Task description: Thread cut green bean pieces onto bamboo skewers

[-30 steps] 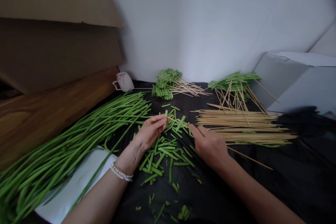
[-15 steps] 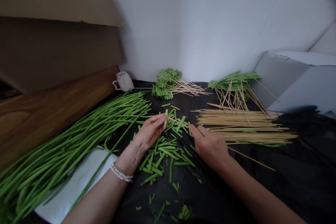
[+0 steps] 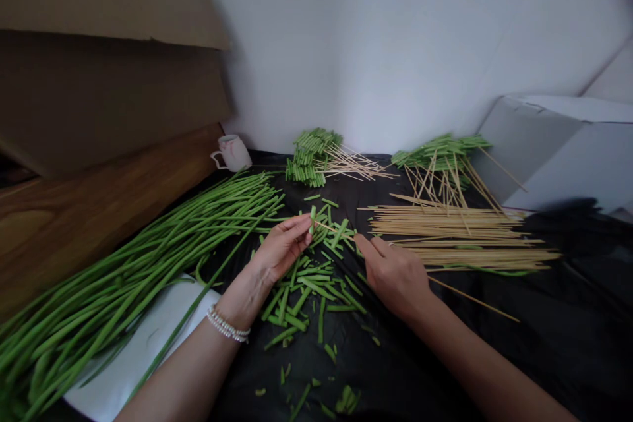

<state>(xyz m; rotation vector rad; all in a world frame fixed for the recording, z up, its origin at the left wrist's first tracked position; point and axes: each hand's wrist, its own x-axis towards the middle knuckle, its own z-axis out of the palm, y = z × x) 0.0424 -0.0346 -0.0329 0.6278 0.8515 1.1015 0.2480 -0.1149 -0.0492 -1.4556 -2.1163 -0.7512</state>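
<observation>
My left hand point(image 3: 283, 247) pinches a short piece of green stalk point(image 3: 312, 219), upright between thumb and fingers. The stalk looks like long bean or garlic scape. My right hand point(image 3: 395, 273) is closed around a thin wooden skewer point(image 3: 473, 300), whose front end reaches the pinched piece. Its back end sticks out behind my right hand. Another green piece point(image 3: 339, 233) crosses the skewer near its middle; I cannot tell whether it is threaded on or lies behind. Under and between my hands, cut green pieces point(image 3: 316, 287) are scattered on the black sheet point(image 3: 395, 369).
Long uncut green stalks point(image 3: 163, 247) lie at left, partly over a white board point(image 3: 143, 343). Loose skewers point(image 3: 455, 223) lie at right. Two piles of threaded skewers point(image 3: 316, 155) point(image 3: 445, 150) sit at the back, near a mug point(image 3: 231, 153). Boxes point(image 3: 113, 86) point(image 3: 568, 145) stand both sides.
Almost nothing differs. Both hands, the pinched stalk piece and the skewer keep the same position, with only a very slight shift of the whole view.
</observation>
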